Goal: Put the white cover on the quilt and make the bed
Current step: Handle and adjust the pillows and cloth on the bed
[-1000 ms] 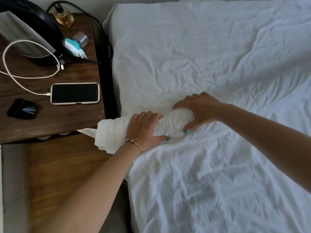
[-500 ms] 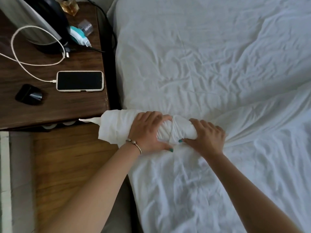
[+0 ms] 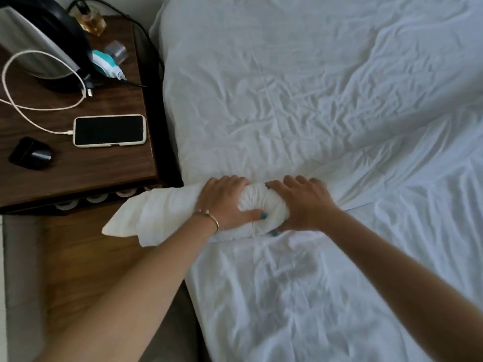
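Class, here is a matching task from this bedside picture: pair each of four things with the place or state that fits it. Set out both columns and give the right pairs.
Things:
1. phone
2. rolled white bundle
3. perfume bottle
4. bracelet

Places or states:
A. at the far edge of the nightstand
B. on the left wrist
C. gripped by the left hand and the right hand
D. plugged into a white cable, screen dark

Pairs: 1-D, 2-C, 3-A, 4-B
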Motion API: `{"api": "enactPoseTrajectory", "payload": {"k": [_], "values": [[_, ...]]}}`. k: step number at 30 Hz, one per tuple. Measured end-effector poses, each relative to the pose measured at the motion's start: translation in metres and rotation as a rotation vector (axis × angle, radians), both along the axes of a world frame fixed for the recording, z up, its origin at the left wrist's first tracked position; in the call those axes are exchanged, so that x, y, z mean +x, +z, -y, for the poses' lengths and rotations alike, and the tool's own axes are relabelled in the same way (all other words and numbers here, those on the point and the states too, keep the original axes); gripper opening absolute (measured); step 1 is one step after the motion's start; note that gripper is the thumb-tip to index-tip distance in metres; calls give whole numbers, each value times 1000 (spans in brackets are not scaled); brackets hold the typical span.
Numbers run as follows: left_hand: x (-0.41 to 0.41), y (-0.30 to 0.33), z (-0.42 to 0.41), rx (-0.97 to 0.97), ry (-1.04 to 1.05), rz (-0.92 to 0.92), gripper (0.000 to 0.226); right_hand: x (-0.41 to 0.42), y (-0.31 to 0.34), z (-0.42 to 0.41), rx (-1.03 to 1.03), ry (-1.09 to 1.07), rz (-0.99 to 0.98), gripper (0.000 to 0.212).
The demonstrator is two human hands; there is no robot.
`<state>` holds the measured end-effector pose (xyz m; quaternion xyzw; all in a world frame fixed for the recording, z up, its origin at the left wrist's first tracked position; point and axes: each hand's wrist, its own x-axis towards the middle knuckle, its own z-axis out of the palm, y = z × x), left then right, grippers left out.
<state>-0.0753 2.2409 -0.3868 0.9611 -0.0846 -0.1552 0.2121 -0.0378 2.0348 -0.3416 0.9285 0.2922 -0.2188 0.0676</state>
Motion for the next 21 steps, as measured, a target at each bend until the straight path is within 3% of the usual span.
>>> {"api": "enactPoseTrajectory", "payload": {"k": [3, 6, 8, 10, 13, 17, 21], "values": [[-27, -12, 11, -36, 56, 291, 72, 51, 29, -2, -136, 79, -361, 94], [-29, -19, 12, -76, 79, 386, 71, 80, 22, -4, -292, 77, -462, 93], [-25, -23, 10, -88, 67, 381, 72, 71, 9, -7, -283, 2, -501, 94], [-21, -25, 10, -99, 50, 340, 73, 52, -1, -4, -243, -37, -373, 93], [-16, -25, 10, -128, 18, 293, 69, 14, -17, 14, -87, -101, 13, 79], [-33, -27, 12, -146, -16, 392, 64, -62, -50, 35, 224, -198, 453, 58], [-56, -17, 16, -116, -6, 365, 67, -84, -57, 38, 253, -237, 599, 49]]}}
